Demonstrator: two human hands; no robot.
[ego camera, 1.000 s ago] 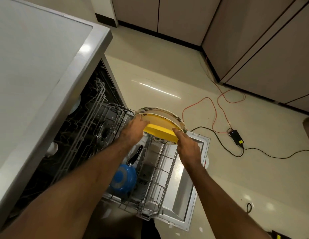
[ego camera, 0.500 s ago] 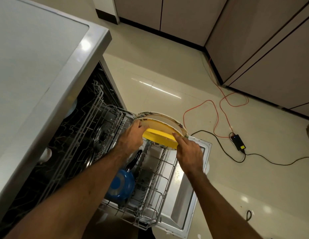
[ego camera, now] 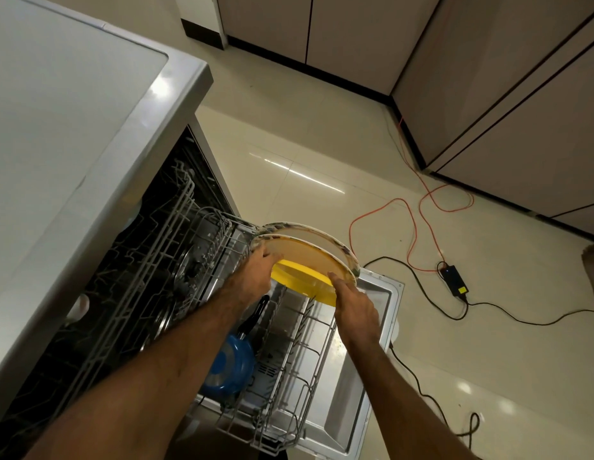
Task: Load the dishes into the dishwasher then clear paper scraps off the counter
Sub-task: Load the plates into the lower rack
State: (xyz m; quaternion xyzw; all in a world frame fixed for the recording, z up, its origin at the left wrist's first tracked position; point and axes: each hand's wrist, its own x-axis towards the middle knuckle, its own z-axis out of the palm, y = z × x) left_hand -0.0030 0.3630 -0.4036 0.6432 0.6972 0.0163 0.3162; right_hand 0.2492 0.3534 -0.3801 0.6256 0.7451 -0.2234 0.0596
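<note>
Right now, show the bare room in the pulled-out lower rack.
Free: the right half of the lower rack, from the yellow plate to the near rim, beside the blue pan. Crowded: the far end, where left hand and right hand hold plates.

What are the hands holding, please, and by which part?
A stack of round plates, white patterned ones and a yellow one; the left hand grips its left rim, the right hand its right rim.

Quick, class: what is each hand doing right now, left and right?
Left hand: grips the plates at their left edge.
Right hand: holds the plates at their right edge.
</note>
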